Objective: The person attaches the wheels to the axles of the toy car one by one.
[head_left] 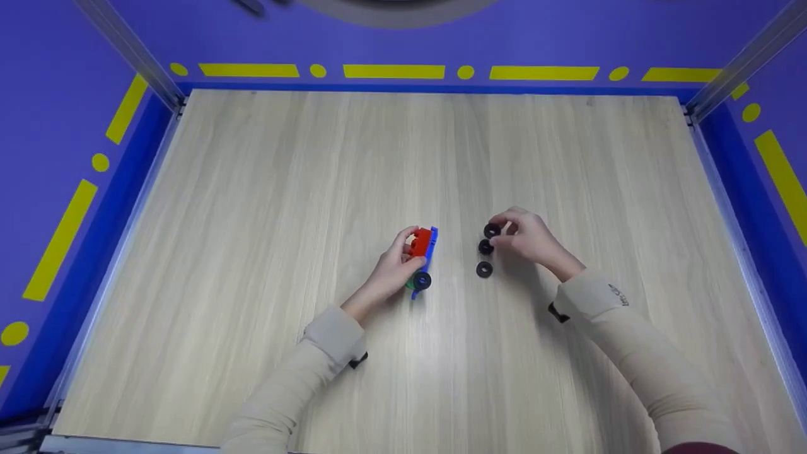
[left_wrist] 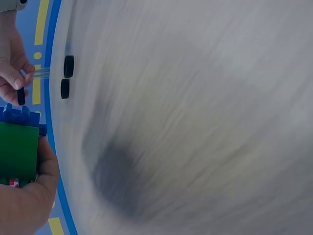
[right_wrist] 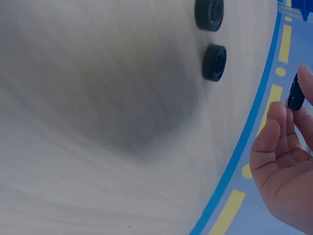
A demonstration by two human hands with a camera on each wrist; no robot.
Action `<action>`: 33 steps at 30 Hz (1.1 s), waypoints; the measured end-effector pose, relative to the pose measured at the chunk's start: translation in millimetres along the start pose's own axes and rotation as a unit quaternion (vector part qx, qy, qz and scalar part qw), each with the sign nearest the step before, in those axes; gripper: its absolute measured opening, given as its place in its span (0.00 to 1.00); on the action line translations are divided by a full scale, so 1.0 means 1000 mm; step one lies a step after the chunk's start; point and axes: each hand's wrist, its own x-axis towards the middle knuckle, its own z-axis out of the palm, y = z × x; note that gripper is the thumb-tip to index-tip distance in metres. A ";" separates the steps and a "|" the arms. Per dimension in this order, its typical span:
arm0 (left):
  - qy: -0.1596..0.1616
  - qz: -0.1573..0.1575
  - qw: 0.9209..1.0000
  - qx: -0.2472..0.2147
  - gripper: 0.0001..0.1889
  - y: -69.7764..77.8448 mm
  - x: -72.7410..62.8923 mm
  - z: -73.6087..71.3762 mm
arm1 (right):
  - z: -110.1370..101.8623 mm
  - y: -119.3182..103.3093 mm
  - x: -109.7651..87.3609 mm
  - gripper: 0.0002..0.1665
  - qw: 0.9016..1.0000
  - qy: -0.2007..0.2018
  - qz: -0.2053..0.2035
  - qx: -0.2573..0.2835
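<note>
My left hand grips a toy vehicle of red, blue and green parts, tilted on its side. One black wheel shows on its near end. In the left wrist view the vehicle's green body and blue edge sit above my thumb. To the right, my right hand pinches a black toy wheel between thumb and fingertips, raised above the table. Two more black wheels, a farther one and a nearer one, stand or lie on the table just left of and below that hand.
The light wooden table is bordered by blue panels with yellow dashes and dots. Metal frame posts rise at the back corners. A grey rounded object shows at the top edge beyond the back panel.
</note>
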 end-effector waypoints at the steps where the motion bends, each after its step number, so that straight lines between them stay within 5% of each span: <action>1: -0.002 0.000 1.000 0.000 0.31 0.000 0.001 0.001 | 0.001 -0.001 0.000 0.18 1.000 -0.003 0.000 0.001; 33: -0.035 -0.009 0.999 0.035 0.30 0.001 0.007 0.017 | 0.030 -0.035 -0.013 0.19 0.996 -0.033 -0.086 0.009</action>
